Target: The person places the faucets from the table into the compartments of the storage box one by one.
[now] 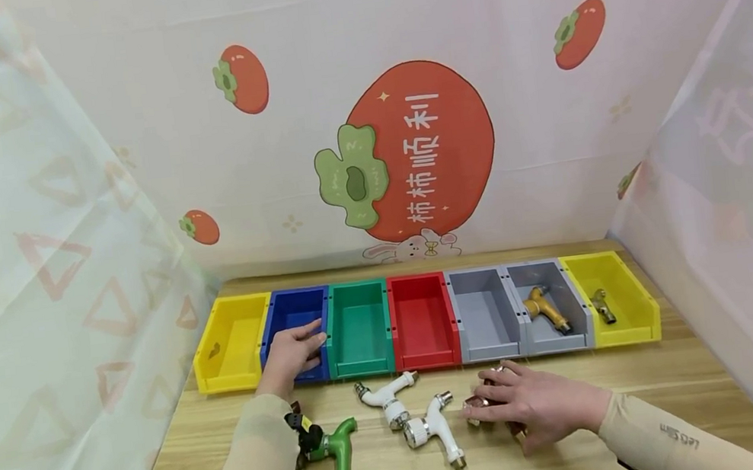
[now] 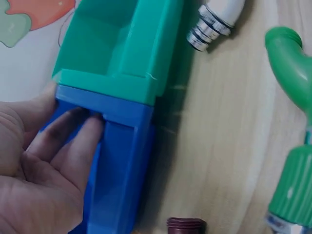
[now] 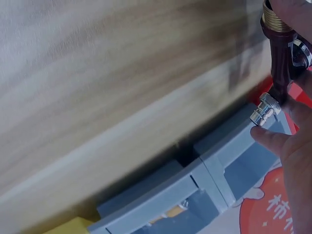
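Observation:
My left hand (image 1: 295, 353) reaches into the blue bin (image 2: 114, 180), its fingertips touching the side wall beside the green bin (image 2: 109, 80). It holds nothing loose. My right hand (image 1: 539, 402) grips a dark maroon faucet (image 3: 280, 63) with a brass thread and a chrome spout end; the hand partly covers it. Two white faucets (image 1: 438, 431) lie between the hands on the table. Near my left forearm lies a green faucet (image 1: 341, 453), and a dark maroon threaded end (image 2: 186, 225) shows in the left wrist view; the rest of that piece is hidden.
Bins stand in a row along the back: yellow (image 1: 232, 342), blue, green, red (image 1: 423, 322), two grey and yellow. An orange-yellow faucet (image 1: 546, 310) lies in the right grey bin, a small brass faucet (image 1: 603, 308) in the right yellow bin. Printed cloth (image 1: 284, 145) hangs behind.

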`<state>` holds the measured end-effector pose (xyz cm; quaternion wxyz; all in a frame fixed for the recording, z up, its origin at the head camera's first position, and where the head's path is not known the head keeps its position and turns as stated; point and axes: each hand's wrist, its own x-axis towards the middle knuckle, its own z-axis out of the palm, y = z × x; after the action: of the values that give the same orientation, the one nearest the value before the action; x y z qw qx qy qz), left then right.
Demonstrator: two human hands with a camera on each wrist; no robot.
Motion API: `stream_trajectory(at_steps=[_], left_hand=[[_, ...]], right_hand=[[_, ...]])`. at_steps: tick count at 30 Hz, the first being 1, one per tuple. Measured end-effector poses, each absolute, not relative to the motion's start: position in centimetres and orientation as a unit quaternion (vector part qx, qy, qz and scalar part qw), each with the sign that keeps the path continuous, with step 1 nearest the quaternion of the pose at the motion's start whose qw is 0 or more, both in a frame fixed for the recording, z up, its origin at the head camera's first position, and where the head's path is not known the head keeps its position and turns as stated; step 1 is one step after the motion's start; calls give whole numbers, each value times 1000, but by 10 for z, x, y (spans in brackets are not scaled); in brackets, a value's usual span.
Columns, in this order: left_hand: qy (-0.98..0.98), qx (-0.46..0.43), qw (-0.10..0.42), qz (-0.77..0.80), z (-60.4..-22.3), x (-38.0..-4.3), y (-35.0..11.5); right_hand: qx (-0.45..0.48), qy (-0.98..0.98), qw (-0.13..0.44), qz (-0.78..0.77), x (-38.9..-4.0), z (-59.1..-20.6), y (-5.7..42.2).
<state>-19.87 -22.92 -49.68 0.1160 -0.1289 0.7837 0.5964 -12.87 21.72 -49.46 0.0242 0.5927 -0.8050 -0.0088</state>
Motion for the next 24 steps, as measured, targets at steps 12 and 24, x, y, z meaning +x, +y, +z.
stream_trajectory(at_steps=[12,24], left_hand=[[800,-150,118,569,-488,-198,-225],[788,-152,123,584,-493,-197,-229]], right_hand=[[585,-810,48,-16,-151,-470,225],[579,-808,102,-44,-177,-449,228]])
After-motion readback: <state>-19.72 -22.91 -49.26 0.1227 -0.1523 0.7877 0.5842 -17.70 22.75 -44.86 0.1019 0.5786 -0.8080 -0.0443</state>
